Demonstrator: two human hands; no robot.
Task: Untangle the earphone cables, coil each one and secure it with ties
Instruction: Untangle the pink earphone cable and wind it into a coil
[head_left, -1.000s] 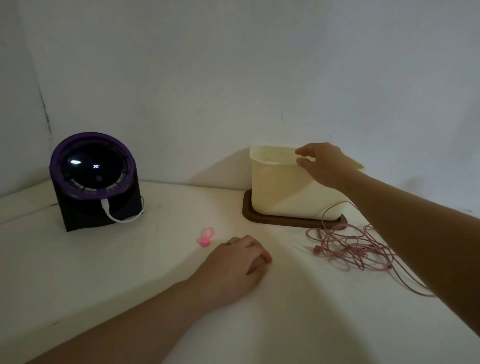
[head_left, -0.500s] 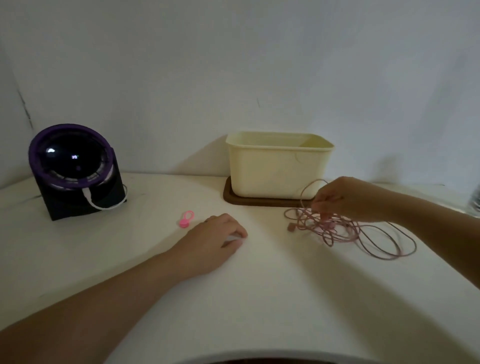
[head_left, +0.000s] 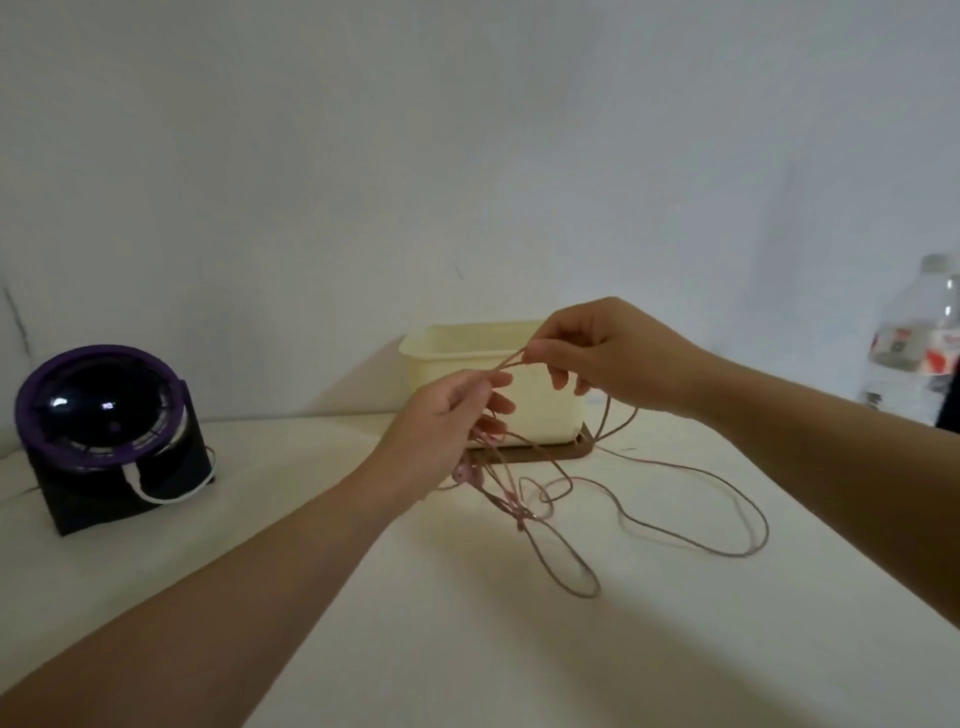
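A tangle of pink earphone cable (head_left: 670, 530) hangs from both my hands in front of the cream box, with long loops trailing onto the white table. My left hand (head_left: 447, 415) pinches a strand between thumb and fingers, and an earbud (head_left: 462, 474) dangles just below it. My right hand (head_left: 608, 358) is raised a little higher to the right, pinching the same strand. The pink tie is hidden behind my left arm.
A cream plastic box (head_left: 447, 348) stands on a brown base (head_left: 566, 453) against the wall behind my hands. A purple-rimmed black device (head_left: 104, 431) with a white cord sits at the left. A clear water bottle (head_left: 914, 348) stands at the far right.
My right hand lifted the cable off the table. My left hand left the tabletop and took hold of a strand. The view shifted left and closer.
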